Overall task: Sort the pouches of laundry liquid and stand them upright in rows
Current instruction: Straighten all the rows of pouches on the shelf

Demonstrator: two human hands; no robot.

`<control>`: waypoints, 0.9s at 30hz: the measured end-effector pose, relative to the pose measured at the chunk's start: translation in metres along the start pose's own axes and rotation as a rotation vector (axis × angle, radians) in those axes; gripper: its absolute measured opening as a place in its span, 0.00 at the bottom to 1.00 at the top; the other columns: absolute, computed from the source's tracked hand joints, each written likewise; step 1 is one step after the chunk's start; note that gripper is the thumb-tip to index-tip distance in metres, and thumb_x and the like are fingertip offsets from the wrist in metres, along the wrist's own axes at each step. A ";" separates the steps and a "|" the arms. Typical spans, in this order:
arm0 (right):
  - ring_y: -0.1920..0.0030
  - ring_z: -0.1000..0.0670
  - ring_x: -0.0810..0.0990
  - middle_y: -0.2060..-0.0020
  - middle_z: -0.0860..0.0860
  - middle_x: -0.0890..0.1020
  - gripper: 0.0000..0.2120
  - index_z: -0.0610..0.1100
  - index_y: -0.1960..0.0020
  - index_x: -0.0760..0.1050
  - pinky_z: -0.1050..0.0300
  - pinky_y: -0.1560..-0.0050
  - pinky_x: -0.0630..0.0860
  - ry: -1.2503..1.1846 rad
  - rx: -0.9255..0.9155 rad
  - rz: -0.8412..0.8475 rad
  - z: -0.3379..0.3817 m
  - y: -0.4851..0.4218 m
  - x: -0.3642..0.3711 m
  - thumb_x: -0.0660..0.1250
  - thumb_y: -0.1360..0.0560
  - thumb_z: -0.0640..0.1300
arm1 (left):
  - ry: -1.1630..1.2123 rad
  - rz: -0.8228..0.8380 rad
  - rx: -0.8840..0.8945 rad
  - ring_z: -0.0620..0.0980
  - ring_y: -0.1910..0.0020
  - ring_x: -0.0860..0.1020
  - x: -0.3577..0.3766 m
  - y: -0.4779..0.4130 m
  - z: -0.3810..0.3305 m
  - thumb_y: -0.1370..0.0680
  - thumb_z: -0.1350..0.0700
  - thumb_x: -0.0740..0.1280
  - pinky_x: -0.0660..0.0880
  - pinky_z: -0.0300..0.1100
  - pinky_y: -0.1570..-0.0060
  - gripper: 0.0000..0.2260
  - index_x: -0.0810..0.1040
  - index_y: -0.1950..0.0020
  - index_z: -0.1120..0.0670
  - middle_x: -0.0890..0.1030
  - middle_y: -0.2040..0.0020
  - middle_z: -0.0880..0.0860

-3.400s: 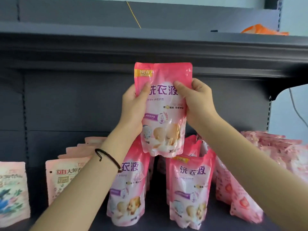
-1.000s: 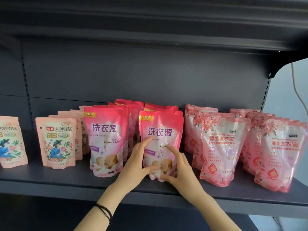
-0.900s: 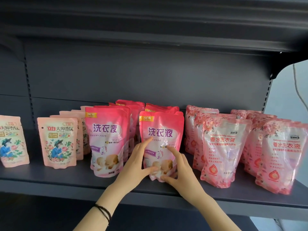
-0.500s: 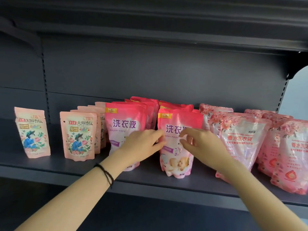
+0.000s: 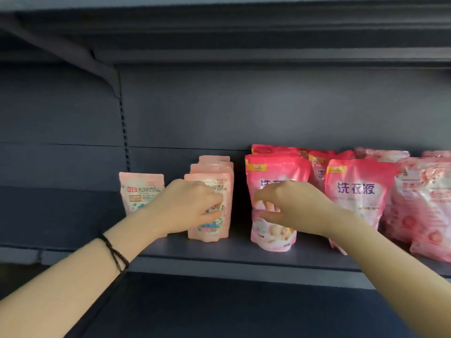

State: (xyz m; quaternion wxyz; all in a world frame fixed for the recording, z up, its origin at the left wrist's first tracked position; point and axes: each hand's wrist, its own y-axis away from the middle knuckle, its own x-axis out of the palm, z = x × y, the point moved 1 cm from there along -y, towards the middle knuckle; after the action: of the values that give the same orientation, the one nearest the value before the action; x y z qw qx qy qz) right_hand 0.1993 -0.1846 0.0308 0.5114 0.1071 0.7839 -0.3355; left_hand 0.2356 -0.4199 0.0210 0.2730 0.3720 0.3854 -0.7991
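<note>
Pouches stand upright in rows on a dark grey shelf [image 5: 234,254]. From left: a lone pale pink pouch [image 5: 139,191], a row of pale pink pouches [image 5: 214,231], two rows of bright pink pouches [image 5: 275,169] [image 5: 358,191], then light pink flowered pouches [image 5: 424,203]. My left hand [image 5: 188,208] hovers in front of the pale pink row's front pouch, fingers loosely curled, holding nothing. My right hand [image 5: 290,208] hangs in front of the left bright pink pouch, thumb and fingers apart, holding nothing. Whether either hand touches a pouch is unclear.
The upper shelf [image 5: 244,32] overhangs close above the pouches, with a slanted bracket [image 5: 97,67] at the left. Bare shelf surface lies left of the lone pale pouch. The shelf's front edge runs just below the hands.
Both hands let go of the right bright pink pouch, which stands on the shelf. They moved left, the left to the pale pink row. The view panned left.
</note>
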 end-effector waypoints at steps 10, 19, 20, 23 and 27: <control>0.52 0.47 0.79 0.49 0.52 0.79 0.13 0.51 0.40 0.73 0.50 0.59 0.78 0.083 -0.127 -0.053 0.082 -0.145 0.012 0.61 0.23 0.52 | -0.232 0.013 -0.103 0.45 0.51 0.74 -0.005 0.065 0.136 0.20 0.42 0.54 0.71 0.42 0.62 0.14 0.72 0.41 0.45 0.77 0.52 0.44; 0.49 0.48 0.76 0.51 0.49 0.78 0.12 0.44 0.46 0.77 0.53 0.58 0.75 0.068 -0.081 -0.091 0.110 -0.208 0.040 0.59 0.21 0.49 | 0.004 -0.046 -0.273 0.42 0.48 0.72 0.030 0.097 0.194 0.20 0.45 0.59 0.66 0.38 0.54 0.08 0.74 0.44 0.42 0.77 0.50 0.39; 0.51 0.47 0.76 0.53 0.49 0.78 0.11 0.44 0.48 0.77 0.53 0.58 0.76 0.030 -0.052 -0.095 0.112 -0.208 0.042 0.59 0.21 0.47 | 0.136 -0.049 -0.330 0.42 0.50 0.73 0.033 0.098 0.195 0.21 0.46 0.60 0.67 0.38 0.55 0.05 0.75 0.47 0.42 0.77 0.52 0.38; 0.55 0.48 0.77 0.55 0.49 0.78 0.09 0.43 0.51 0.76 0.53 0.59 0.76 -0.113 0.046 -0.099 0.115 -0.204 0.047 0.60 0.22 0.45 | 0.602 -0.090 -0.509 0.40 0.53 0.77 0.044 0.098 0.196 0.23 0.50 0.67 0.73 0.39 0.55 0.02 0.77 0.55 0.44 0.80 0.56 0.40; 0.58 0.49 0.77 0.56 0.47 0.80 0.06 0.42 0.51 0.76 0.55 0.59 0.75 -0.298 0.186 -0.112 0.119 -0.196 0.053 0.62 0.22 0.43 | 1.245 -0.268 -0.735 0.45 0.52 0.82 0.063 0.097 0.184 0.24 0.58 0.70 0.77 0.35 0.56 0.04 0.81 0.52 0.49 0.84 0.55 0.48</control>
State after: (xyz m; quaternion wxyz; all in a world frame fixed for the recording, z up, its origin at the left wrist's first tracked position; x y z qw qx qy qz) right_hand 0.1618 -0.4173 0.0361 0.5902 0.0592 0.6697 -0.4469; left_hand 0.1988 -0.6341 0.0089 0.0106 0.5912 0.7542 -0.2855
